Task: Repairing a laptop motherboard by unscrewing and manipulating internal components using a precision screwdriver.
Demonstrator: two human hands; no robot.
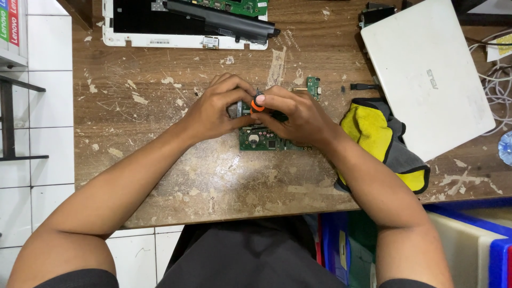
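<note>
A green circuit board point(266, 140) lies flat near the middle of the worn wooden table point(213, 176), mostly hidden under both hands. The right hand point(298, 117) closes around a screwdriver point(258, 101) with an orange collar, held upright with its tip on the board. The left hand point(216, 109) presses down on the board's left end, fingers curled over a metal part there; whether it grips or only steadies that part cannot be told.

Just beyond the hands lies a small green board point(313, 87), and past it a black plug point(362, 86). To the right a yellow and grey cloth point(381, 138) lies touching a closed white laptop point(426, 74). At the far edge sits an opened white laptop base point(160, 26) with a long black battery point(221, 21) across it.

The driver's tip is hidden by the fingers, so a slip seems the main risk: if it jumps off the screw, it could gouge the board or strip the head. A loosened screw could also roll away among the paint flecks.
</note>
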